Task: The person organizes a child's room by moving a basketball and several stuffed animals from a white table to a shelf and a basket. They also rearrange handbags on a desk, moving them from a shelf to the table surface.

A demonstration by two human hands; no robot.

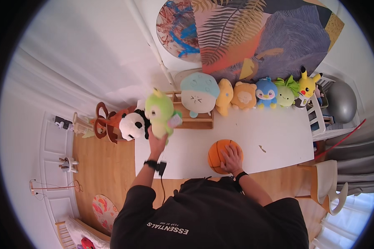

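My left hand [157,144] grips a green plush toy [159,109] by its lower body and holds it upright near the table's left end. A tag hangs from the toy's side. Behind it, a panda plush [133,124] is partly covered. My right hand [232,158] rests with spread fingers on an orange basketball-style ball [216,155] at the table's front edge. At the back left, a blue-and-white mushroom-shaped plush [199,93] sits at a wooden tray [194,124].
Along the back of the white table [274,133] stand a yellow plush [225,96], a tan plush [244,95], a blue penguin plush [266,93], a green leafy plush [286,93] and a Pikachu plush [306,88]. A grey exercise ball [342,101] and a chair [325,179] are at right.
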